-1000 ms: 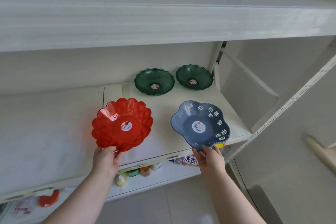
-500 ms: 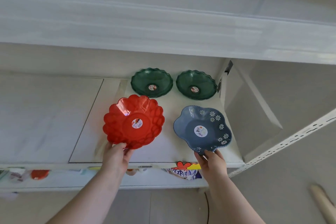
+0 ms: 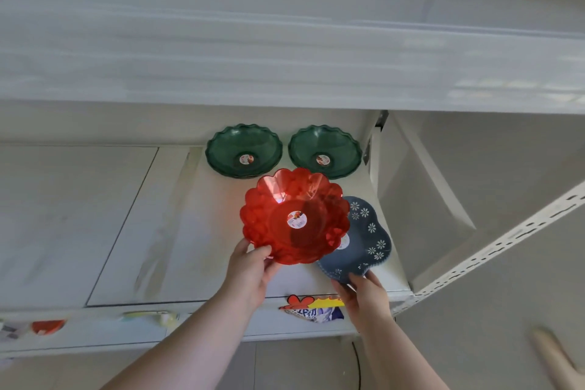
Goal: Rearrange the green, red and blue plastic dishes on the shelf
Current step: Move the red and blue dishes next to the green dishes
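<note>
Red dish: held by its near rim in the left hand; moved rightward since a moment ago, now overlapping the blue dish, which the right hand grips at its front edge on the shelf. Two green dishes sit behind, untouched. Judgement: red is being stacked onto blue.

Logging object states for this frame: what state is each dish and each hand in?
red dish: upright, held by its near rim, overlapping the blue dish.
blue dish: under the red one, near rim gripped.
left green dish: upright at shelf back, untouched.
right green dish: upright beside it, untouched.
left hand: shut on red dish.
right hand: shut on blue dish.
</note>
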